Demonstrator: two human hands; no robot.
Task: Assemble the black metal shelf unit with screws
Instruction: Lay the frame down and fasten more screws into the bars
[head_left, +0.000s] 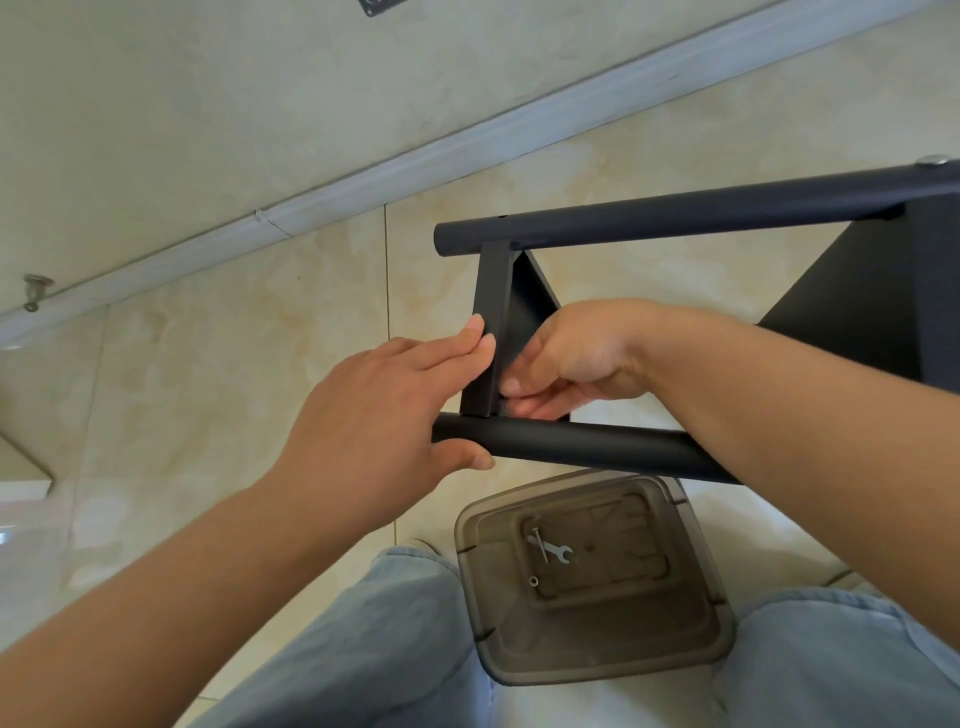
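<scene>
The black shelf unit (727, 322) lies on its side above the floor, its two round tubes running roughly left to right across the view: the upper tube (675, 218) rises slightly toward the right, the lower tube (582, 447) drops slightly toward the right. A short flat crossbar (491, 312) stands between them near their open left ends, with a black panel (872, 312) further right. The left hand (374, 415) holds the frame, fingertips flat on the crossbar and thumb curled under the lower tube's end. The right hand (566, 358) has fingers curled inside the corner by the crossbar; what it pinches is hidden. Below, between denim-clad knees (363, 639), sits a translucent grey container (597, 654) holding a small wrench (558, 552) and a screw (540, 543). The floor (208, 389) is glossy beige tile, meeting a pale wall (208, 104) along a white baseboard (363, 171).
</scene>
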